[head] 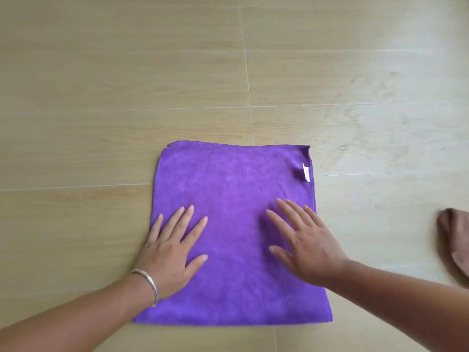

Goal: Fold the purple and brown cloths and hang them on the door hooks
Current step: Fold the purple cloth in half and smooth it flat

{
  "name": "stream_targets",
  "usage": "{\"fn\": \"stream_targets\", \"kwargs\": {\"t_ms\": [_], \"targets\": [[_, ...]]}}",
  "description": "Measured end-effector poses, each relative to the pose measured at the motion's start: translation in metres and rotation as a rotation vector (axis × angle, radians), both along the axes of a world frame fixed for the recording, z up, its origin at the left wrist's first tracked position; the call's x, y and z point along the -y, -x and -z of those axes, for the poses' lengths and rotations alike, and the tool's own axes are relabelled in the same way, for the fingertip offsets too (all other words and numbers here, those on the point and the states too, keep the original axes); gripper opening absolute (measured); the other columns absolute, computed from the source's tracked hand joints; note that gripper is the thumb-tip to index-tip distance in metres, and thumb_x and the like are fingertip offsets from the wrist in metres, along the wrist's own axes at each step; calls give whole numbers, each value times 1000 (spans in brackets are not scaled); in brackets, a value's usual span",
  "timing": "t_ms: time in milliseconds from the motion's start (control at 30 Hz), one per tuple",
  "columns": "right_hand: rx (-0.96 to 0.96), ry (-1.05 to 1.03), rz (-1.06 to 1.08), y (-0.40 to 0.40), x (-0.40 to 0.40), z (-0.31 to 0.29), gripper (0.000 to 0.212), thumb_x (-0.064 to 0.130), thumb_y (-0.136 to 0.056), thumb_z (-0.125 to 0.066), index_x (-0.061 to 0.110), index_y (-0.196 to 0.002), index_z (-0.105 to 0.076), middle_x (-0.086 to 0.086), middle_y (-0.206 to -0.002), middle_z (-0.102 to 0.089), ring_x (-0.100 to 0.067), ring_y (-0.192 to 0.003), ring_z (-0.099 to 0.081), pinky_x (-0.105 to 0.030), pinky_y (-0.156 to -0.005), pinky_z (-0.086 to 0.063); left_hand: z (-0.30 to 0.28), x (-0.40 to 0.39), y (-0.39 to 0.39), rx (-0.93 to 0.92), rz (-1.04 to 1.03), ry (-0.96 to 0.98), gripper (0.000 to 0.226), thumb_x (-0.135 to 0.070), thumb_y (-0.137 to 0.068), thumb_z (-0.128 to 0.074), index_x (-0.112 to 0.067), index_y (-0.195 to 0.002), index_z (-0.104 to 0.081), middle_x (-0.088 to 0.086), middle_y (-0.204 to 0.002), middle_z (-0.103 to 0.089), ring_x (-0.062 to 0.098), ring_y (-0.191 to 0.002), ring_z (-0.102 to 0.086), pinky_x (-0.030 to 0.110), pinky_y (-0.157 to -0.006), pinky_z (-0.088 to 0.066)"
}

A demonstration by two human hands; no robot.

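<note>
A pale wood-look floor [101, 85] carries the folded purple cloth [233, 179], near centre; the left hand [170, 252] lies flat on its near-left part, fingers spread; the right hand [307, 245] lies flat on its near-right part, fingers spread; a brown cloth [456, 245] sits at the right edge.

Single head-mounted, wide-angle view, looking steeply down and forward from above the person's own arms. The left hand [168, 252] and right hand [308, 246] enter from the bottom edge, close to the lens. Beyond the fingertips the wood-pattern floor [127, 72] fills the frame to its top edge. No second view overlaps.
</note>
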State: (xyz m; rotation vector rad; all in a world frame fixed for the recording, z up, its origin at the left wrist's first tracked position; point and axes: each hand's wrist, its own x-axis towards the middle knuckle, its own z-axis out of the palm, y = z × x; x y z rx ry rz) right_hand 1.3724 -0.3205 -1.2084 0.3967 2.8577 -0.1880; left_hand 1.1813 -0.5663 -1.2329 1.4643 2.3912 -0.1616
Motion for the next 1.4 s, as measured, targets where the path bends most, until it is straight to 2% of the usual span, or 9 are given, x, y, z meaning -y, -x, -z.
{"fn": "stream_targets", "kwargs": {"t_ms": [100,167,233,333,533,733,933,1133,1400], "targets": [[103,-39,0,9,-11,14,78,67,-90,-27,18,-150,-34,-10,-156,-28,-29,-144,-27,-48,-115,-27,13,-1,10,-3,18,2,70,-64,-93,-19,-25,-150,-31,9,-158,-23,26,-146,-21,55,-112,-19],[145,-69,-7,33,-32,18,82,71,-89,-16,23,-155,-12,-7,-162,-7,-25,-149,-7,-44,-120,-12,17,-18,29,-33,5,-9,73,-67,-92,-10,-27,-151,-27,8,-159,-21,25,-146,-19,54,-114,-15],[190,-95,25,63,-50,17,81,71,-90,-15,26,-155,3,-4,-163,7,-23,-149,6,-42,-120,-4,16,-37,52,-73,-53,8,76,-71,-87,-1,-33,-153,-9,4,-162,-6,22,-149,-5,51,-118,-4],[170,-99,92,89,-53,10,74,62,-94,-26,26,-154,-1,-4,-163,4,-23,-149,4,-42,-120,-6,13,-57,73,-127,-87,74,75,-72,-84,-2,-39,-149,14,0,-161,15,18,-147,13,48,-116,9],[30,-22,-98,41,-13,16,67,55,-92,-34,21,-150,-33,-8,-158,-25,-26,-146,-23,-46,-117,-23,0,-27,33,-65,113,-68,71,-61,-86,-33,-25,-147,-35,9,-156,-29,26,-143,-29,54,-111,-25],[30,-26,-309,-16,-24,22,73,65,-92,-38,17,-148,-39,-10,-156,-29,-26,-144,-26,-47,-114,-23,4,30,11,-78,253,-28,78,-63,-83,-44,-16,-146,-39,12,-154,-31,29,-141,-33,54,-108,-26],[0,-72,-383,-25,-38,22,71,64,-92,-41,19,-147,-40,-9,-154,-33,-27,-142,-33,-45,-109,-27,-1,32,32,-84,256,-45,68,-57,-97,-21,-12,-142,-45,10,-152,-36,25,-138,-38,48,-108,-28],[-18,-78,-418,-24,-46,28,62,55,-96,-39,19,-147,-40,-8,-153,-35,-27,-140,-36,-46,-109,-31,2,38,55,-73,364,-33,66,-54,-97,-27,-10,-143,-43,10,-152,-36,25,-138,-37,43,-110,-27],[177,14,-65,-22,-21,-19,52,48,-98,-30,29,-145,-43,-9,-153,-37,-28,-139,-38,-45,-113,-30,-42,29,46,-23,241,47,75,-46,-100,-3,-7,-128,-62,11,-135,-57,27,-120,-59,41,-98,-47]]}}
